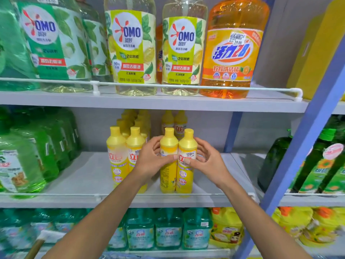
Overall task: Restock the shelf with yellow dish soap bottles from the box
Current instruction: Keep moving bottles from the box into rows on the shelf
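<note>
Two yellow dish soap bottles stand side by side at the front of the middle shelf [205, 198]. My left hand [152, 159] grips the left bottle [168, 146] with its thumb across the label. My right hand [207, 158] grips the right bottle [187, 146] from the right side. Both bottles stand upright with their bases on the shelf. A row of more yellow bottles [116, 146] stands just to the left and runs to the back. Two more yellow bottles [174, 120] stand behind the held pair. The box is out of view.
Large green detergent jugs [24, 161] fill the shelf's left end, dark green bottles [317, 165] the bay to the right beyond a blue upright [306, 139]. Big OMO bottles [130, 45] and an orange jug [231, 49] stand above, teal bottles [168, 228] below. Bare shelf lies right of the held pair.
</note>
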### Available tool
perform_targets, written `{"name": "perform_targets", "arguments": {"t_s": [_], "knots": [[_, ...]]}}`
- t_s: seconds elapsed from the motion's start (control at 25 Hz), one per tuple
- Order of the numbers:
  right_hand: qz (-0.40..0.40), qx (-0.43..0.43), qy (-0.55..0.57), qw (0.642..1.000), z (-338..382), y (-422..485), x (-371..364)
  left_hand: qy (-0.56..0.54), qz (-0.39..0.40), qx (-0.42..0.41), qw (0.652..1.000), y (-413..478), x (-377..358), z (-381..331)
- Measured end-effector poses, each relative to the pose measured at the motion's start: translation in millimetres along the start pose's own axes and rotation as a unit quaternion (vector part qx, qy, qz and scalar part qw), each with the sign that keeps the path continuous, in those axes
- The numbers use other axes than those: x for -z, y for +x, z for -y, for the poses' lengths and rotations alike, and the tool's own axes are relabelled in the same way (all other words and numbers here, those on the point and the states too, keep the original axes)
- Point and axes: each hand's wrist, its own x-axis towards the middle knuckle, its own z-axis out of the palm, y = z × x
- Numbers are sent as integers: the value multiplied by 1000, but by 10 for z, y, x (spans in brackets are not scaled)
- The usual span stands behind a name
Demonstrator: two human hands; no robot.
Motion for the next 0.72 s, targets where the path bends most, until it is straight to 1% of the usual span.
{"name": "perform_targets", "arguments": {"t_s": [0.08,0.16,0.2,0.24,0.32,0.4,0.52,0.64,0.72], "knots": [[-53,-6,-16,998,-83,-100,-110,28,67,25,997,-50,78,137],[-89,-22,-66,994,-152,-204,-234,65,109,36,991,-146,116,273],[-100,-30,-95,990,-198,-257,-283,82,106,38,990,-209,102,320],[-107,-34,-118,987,-239,-301,-327,95,83,36,991,-264,74,357],[-114,-35,-142,983,-311,-357,-365,110,18,28,993,-315,20,431],[-112,-32,-142,983,-344,-367,-337,125,-17,15,992,-315,-37,514],[-89,-35,-124,988,-352,-357,-248,177,-38,9,983,-317,-110,564],[-81,-37,-119,989,-359,-370,-234,114,-35,35,992,-355,-165,567],[-84,-34,-119,989,-364,-388,-240,103,-44,37,993,-364,-181,586]]}}
